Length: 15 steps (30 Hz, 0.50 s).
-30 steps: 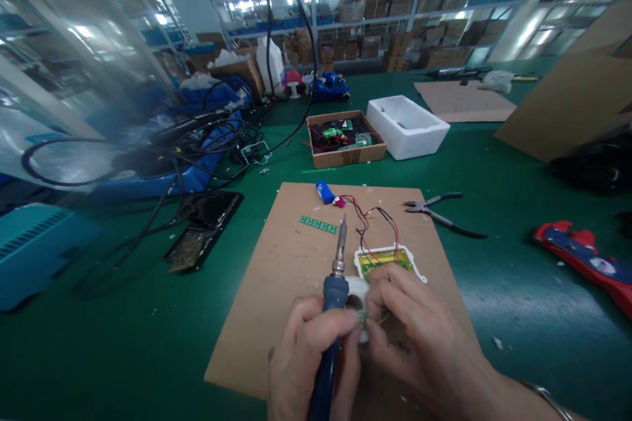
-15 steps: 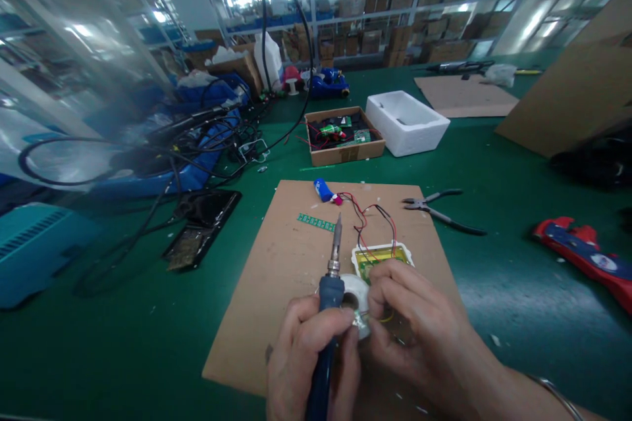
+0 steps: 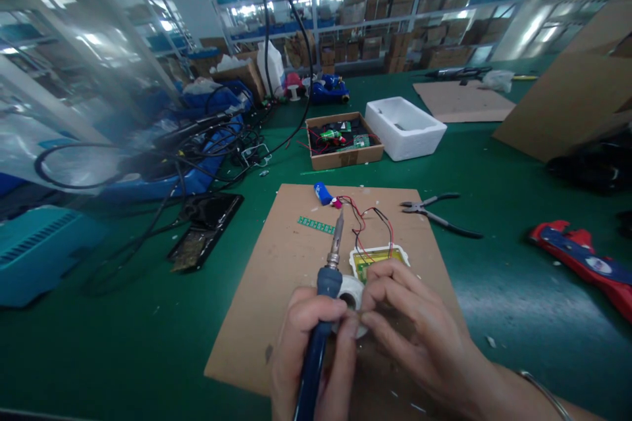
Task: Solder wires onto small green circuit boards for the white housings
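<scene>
Cardboard mat (image 3: 266,276), left fingers (image 3: 316,308) wrap soldering iron (image 3: 312,348)

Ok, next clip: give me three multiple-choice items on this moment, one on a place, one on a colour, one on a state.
1. Where is the white foam box? A) right of the open parts box B) on the cardboard sheet C) under the pliers
2. What colour is the small block near the sheet's top edge? A) red B) white C) blue
3. Where is the soldering iron? A) lying on the mat B) in the left hand C) on the foam box

1 A: it sits beside that box.
2 C: it shows blue.
3 B: those fingers wrap its handle.
</scene>
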### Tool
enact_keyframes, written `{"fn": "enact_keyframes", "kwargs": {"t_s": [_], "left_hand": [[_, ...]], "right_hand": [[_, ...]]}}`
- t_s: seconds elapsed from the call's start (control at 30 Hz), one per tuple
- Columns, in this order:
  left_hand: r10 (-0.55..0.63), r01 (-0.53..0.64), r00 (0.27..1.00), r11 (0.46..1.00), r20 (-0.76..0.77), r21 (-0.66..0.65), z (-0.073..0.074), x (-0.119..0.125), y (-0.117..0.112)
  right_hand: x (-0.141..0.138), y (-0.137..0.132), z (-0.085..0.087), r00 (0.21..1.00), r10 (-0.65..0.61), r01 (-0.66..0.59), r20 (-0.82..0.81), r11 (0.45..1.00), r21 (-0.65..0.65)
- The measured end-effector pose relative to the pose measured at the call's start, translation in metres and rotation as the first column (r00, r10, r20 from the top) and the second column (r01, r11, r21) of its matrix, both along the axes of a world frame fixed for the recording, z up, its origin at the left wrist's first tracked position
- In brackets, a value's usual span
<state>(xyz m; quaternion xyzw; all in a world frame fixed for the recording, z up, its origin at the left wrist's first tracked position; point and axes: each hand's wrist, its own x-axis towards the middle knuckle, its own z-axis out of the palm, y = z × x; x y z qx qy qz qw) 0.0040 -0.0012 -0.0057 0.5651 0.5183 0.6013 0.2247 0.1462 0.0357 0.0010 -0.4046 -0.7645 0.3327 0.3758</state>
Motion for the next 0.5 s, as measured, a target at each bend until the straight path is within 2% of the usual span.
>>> {"fn": "enact_keyframes", "kwargs": {"t_s": [0.1, 0.17, 0.37, 0.5], "left_hand": [[-0.041, 0.052, 0.988, 0.996, 0.149, -0.071, -0.002, 0.001, 0.000], [-0.053, 0.067, 0.984, 0.994, 0.172, -0.081, -0.001, 0.000, 0.000], [0.046, -0.046, 0.999, 0.999, 0.020, 0.024, 0.005, -0.007, -0.006], [0.022, -0.015, 0.995, 0.997, -0.100, 0.073, 0.002, -0.011, -0.008]], "right_hand": [[0.001, 0.001, 0.002, 1.000, 0.016, -0.018, -0.017, 0.996, -0.091], [0.001, 0.003, 0.004, 0.999, 0.017, -0.021, -0.031, 0.991, -0.135], [-0.001, 0.003, 0.007, 0.999, -0.030, 0.026, -0.046, 0.996, -0.085], [-0.004, 0.003, 0.006, 0.998, -0.044, 0.044, -0.043, 0.999, -0.009]]}}
